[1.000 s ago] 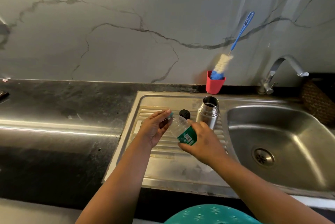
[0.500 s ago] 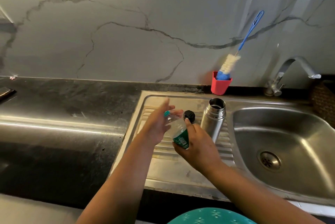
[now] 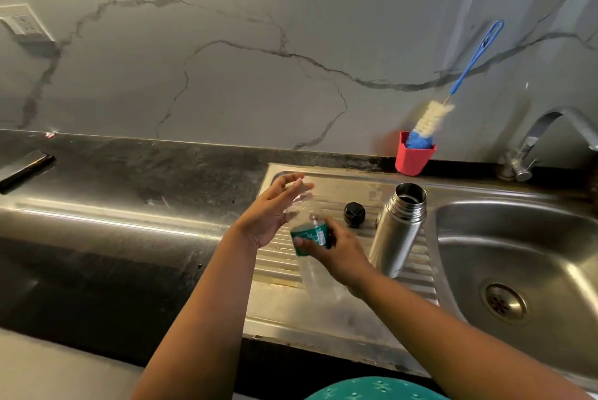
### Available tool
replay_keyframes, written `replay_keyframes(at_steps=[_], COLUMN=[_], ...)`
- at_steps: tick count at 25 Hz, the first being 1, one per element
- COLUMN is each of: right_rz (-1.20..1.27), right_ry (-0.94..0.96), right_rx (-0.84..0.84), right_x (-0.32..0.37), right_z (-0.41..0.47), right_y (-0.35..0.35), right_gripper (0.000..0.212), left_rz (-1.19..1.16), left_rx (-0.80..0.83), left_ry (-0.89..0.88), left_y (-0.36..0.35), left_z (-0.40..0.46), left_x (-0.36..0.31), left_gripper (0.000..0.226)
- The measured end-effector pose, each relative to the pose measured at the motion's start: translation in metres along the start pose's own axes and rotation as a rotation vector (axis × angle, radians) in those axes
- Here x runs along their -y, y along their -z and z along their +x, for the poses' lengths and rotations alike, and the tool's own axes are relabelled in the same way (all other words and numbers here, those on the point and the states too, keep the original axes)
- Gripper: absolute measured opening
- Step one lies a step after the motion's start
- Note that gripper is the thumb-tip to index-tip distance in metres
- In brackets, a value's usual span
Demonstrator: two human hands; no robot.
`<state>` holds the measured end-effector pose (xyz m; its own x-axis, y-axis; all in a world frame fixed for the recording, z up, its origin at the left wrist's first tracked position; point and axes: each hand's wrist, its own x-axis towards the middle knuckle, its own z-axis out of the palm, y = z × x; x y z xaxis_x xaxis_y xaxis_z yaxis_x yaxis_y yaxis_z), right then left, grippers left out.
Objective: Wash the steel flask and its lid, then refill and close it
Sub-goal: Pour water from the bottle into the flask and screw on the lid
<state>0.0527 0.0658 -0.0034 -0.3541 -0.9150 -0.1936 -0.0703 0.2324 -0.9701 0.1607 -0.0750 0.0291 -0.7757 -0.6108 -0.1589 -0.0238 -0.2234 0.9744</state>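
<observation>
The head camera shows a clear plastic water bottle (image 3: 307,237) with a green label held tilted over the ribbed draining board (image 3: 323,312) of a steel sink (image 3: 517,257); it is gripped round the label by the right hand (image 3: 336,254), whose fingers are curled about it; the left hand (image 3: 271,215) is set at the bottle's neck, but whether its fingers pinch the cap cannot be told through the blur. The steel flask (image 3: 399,231) is stood upright and uncapped on the draining board just right of the hands; its black lid (image 3: 354,214) is laid on the board between bottle and flask. A blue-handled bottle brush (image 3: 453,92) is propped in a red holder (image 3: 412,157) against the marble wall, near the tap (image 3: 530,144); a dark phone (image 3: 26,168) is seen on the black counter at far left.
</observation>
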Motion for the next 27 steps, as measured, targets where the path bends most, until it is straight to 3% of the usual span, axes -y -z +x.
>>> replay_keyframes(at_steps=[2,6,11,14,19,27], right_rz=[-0.103,-0.279,-0.330,-0.316,-0.264,-0.348], right_ry=[0.060,0.120,0.074,0.046,0.007,0.037], right_rx=[-0.119,-0.250,-0.382,-0.402,-0.406,-0.397], right_x=[0.007,0.018,0.025,0.028,0.024,0.016], right_z=[0.017,0.072,0.148,0.183,0.219,0.242], right_y=[-0.008,-0.023,-0.030,-0.028,-0.026,-0.020], right_gripper=[0.070,0.075,0.072,0.063,0.055,0.058], left_rz=[0.066,0.279,0.471,0.455,0.416,0.459], left_rx=[-0.032,-0.149,-0.229,-0.278,-0.311,-0.357], left_ry=[0.038,0.064,0.042,0.058,0.077,0.076], left_y=[0.010,0.016,0.043,0.055,0.068,0.077], left_z=[-0.005,0.003,0.066,0.102,0.142,0.166], left_x=[0.008,0.017,0.018,0.016,0.020,0.023], left_gripper=[0.075,0.045,0.057,0.061,0.042,0.052])
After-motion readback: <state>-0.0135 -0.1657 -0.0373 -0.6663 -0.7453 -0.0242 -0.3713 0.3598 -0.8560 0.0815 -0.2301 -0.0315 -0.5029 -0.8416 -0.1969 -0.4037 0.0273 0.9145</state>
